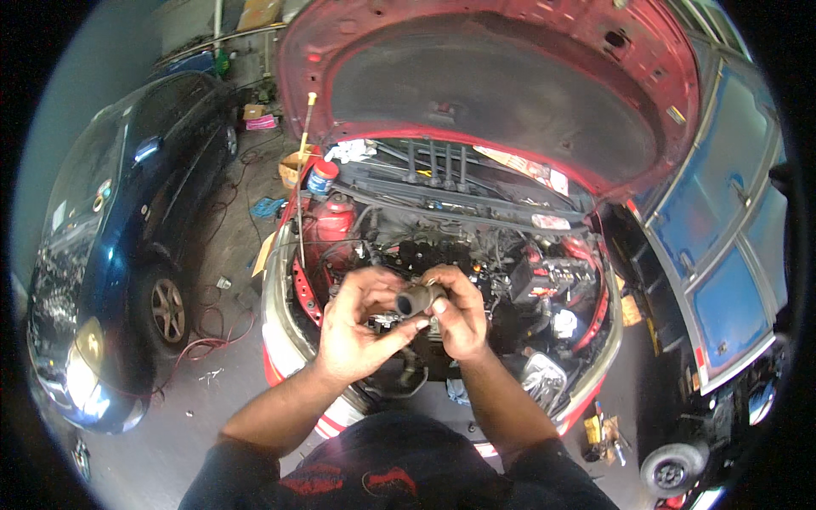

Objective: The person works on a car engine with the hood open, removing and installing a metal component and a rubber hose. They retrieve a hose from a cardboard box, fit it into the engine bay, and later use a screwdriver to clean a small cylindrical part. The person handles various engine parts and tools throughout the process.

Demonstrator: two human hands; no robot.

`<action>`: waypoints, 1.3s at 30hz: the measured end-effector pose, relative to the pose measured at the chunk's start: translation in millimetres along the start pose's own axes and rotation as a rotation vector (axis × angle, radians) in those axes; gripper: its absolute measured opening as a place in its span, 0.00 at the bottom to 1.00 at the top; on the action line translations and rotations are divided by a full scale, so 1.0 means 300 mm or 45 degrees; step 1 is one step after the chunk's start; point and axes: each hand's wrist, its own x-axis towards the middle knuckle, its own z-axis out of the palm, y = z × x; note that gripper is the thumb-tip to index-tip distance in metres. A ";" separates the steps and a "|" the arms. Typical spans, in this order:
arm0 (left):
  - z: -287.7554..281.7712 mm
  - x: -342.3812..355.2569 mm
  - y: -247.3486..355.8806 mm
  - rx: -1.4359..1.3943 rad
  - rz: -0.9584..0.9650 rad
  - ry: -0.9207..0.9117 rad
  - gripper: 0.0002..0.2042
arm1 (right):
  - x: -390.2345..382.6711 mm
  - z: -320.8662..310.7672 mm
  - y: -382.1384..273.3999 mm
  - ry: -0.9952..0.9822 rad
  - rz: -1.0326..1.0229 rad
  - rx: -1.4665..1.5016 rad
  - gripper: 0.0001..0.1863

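Over the open engine bay (pixel 425 246), my right hand (pixel 461 316) grips a short grey-brown pipe fitting (pixel 418 300) between thumb and fingers. The fitting's round, dark hollow end points left and toward me. My left hand (pixel 353 327) is curled around that end, its thumb along the underside and its fingers above. Its fingertips are slightly blurred. Dark engine parts and hoses lie below both hands.
A red hood (pixel 510 51) stands raised beyond the engine. A battery (pixel 552 276) sits to the right in the bay, and a blue tub with a red lid (pixel 322 177) rests at the back left. A dark car (pixel 127 221) is parked left; blue panels (pixel 731 229) stand right.
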 end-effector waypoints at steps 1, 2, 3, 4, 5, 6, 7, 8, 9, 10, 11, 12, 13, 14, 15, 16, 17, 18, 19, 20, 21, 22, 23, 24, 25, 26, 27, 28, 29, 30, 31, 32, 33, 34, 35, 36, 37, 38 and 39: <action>-0.016 0.007 0.017 0.149 0.093 -0.001 0.25 | 0.018 0.023 0.031 -0.005 0.044 0.108 0.19; -0.038 0.011 0.036 0.295 0.214 -0.008 0.24 | 0.035 0.053 0.061 -0.016 0.062 0.238 0.21; -0.057 0.015 0.053 0.449 0.288 0.075 0.19 | 0.053 0.090 0.091 -0.098 0.075 0.382 0.22; -0.091 0.017 0.076 0.564 0.368 0.080 0.19 | 0.051 0.140 0.115 -0.052 0.135 0.398 0.23; -0.128 0.016 0.100 0.686 0.434 0.079 0.18 | 0.064 0.174 0.132 -0.117 0.195 0.501 0.25; -0.163 0.009 0.124 0.811 0.478 0.096 0.18 | 0.074 0.211 0.148 -0.183 0.247 0.597 0.26; -0.189 -0.001 0.141 0.818 0.493 0.127 0.19 | 0.081 0.250 0.160 -0.199 0.326 0.670 0.27; -0.214 -0.015 0.159 0.819 0.474 0.156 0.19 | 0.088 0.291 0.171 -0.214 0.380 0.754 0.27; -0.239 -0.031 0.174 0.822 0.445 0.194 0.19 | 0.096 0.331 0.180 -0.250 0.408 0.851 0.28; -0.263 -0.045 0.185 0.823 0.417 0.233 0.19 | 0.108 0.361 0.184 -0.260 0.481 0.853 0.27; -0.289 -0.055 0.191 0.809 0.463 0.238 0.19 | 0.117 0.391 0.185 -0.265 0.454 0.685 0.27; -0.309 -0.067 0.195 0.815 0.502 0.283 0.18 | 0.124 0.418 0.181 -0.271 0.422 0.515 0.27; -0.333 -0.081 0.198 0.817 0.516 0.318 0.18 | 0.135 0.439 0.174 -0.314 0.393 0.381 0.28; -0.355 -0.094 0.200 0.817 0.530 0.352 0.18 | 0.143 0.468 0.170 -0.308 0.427 0.345 0.28; -0.376 -0.108 0.201 0.791 0.517 0.383 0.18 | 0.151 0.491 0.160 -0.349 0.418 0.294 0.29; -0.395 -0.119 0.200 0.764 0.505 0.412 0.18 | 0.158 0.512 0.147 -0.387 0.396 0.236 0.29; -0.414 -0.131 0.199 0.738 0.493 0.442 0.18 | 0.164 0.536 0.136 -0.385 0.429 0.236 0.30; -0.432 -0.140 0.197 0.729 0.523 0.469 0.18 | 0.168 0.559 0.125 -0.302 0.509 0.166 0.29; -0.443 -0.151 0.195 0.702 0.509 0.495 0.18 | 0.179 0.576 0.114 -0.369 0.489 0.108 0.28; -0.452 -0.161 0.192 0.672 0.499 0.520 0.19 | 0.188 0.591 0.102 -0.431 0.440 0.055 0.28; -0.461 -0.162 0.185 0.652 0.555 0.557 0.20 | 0.188 0.604 0.088 -0.433 0.395 -0.093 0.27; -0.465 -0.172 0.181 0.640 0.510 0.581 0.20 | 0.196 0.616 0.081 -0.479 0.320 -0.237 0.27; -0.471 -0.175 0.175 0.613 0.506 0.607 0.21 | 0.202 0.627 0.074 -0.467 0.306 -0.365 0.28; -0.475 -0.178 0.169 0.582 0.505 0.629 0.21 | 0.210 0.636 0.068 -0.488 0.300 -0.405 0.28; -0.480 -0.180 0.164 0.524 0.484 0.647 0.21 | 0.217 0.642 0.060 -0.493 0.290 -0.461 0.28; -0.485 -0.181 0.160 0.465 0.464 0.660 0.22 | 0.224 0.650 0.053 -0.509 0.258 -0.584 0.28; -0.491 -0.182 0.157 0.408 0.446 0.671 0.22 | 0.234 0.657 0.046 -0.517 0.271 -0.617 0.28; -0.498 -0.183 0.155 0.395 0.439 0.672 0.22 | 0.241 0.665 0.040 -0.516 0.298 -0.585 0.28; -0.504 -0.185 0.154 0.382 0.432 0.671 0.22 | 0.252 0.671 0.033 -0.546 0.300 -0.614 0.28; -0.510 -0.186 0.152 0.371 0.425 0.669 0.22 | 0.259 0.678 0.029 -0.580 0.247 -0.673 0.27; -0.513 -0.186 0.148 0.373 0.416 0.653 0.23 | 0.265 0.683 0.027 -0.564 0.378 -0.611 0.27; -0.514 -0.187 0.143 0.376 0.408 0.636 0.25 | 0.269 0.684 0.028 -0.551 0.454 -0.578 0.27; -0.513 -0.188 0.133 0.377 0.400 0.614 0.27 | 0.271 0.680 0.032 -0.500 0.526 -0.570 0.27; -0.508 -0.191 0.120 0.329 0.393 0.653 0.29 | 0.270 0.672 0.043 -0.502 0.460 -0.546 0.27; -0.498 -0.197 0.104 0.270 0.387 0.681 0.32 | 0.262 0.661 0.061 -0.460 0.388 -0.556 0.27; -0.482 -0.198 0.081 0.196 0.352 0.689 0.34 | 0.249 0.644 0.084 -0.402 0.312 -0.578 0.27; -0.472 -0.211 0.058 0.199 0.298 0.683 0.41 | 0.238 0.620 0.110 -0.281 0.387 -0.586 0.28; -0.457 -0.223 0.032 0.193 0.223 0.714 0.40 | 0.221 0.590 0.137 -0.148 0.547 -0.485 0.30; -0.447 -0.247 0.010 0.235 0.042 0.648 0.41 | 0.219 0.564 0.182 -0.058 0.753 -0.371 0.30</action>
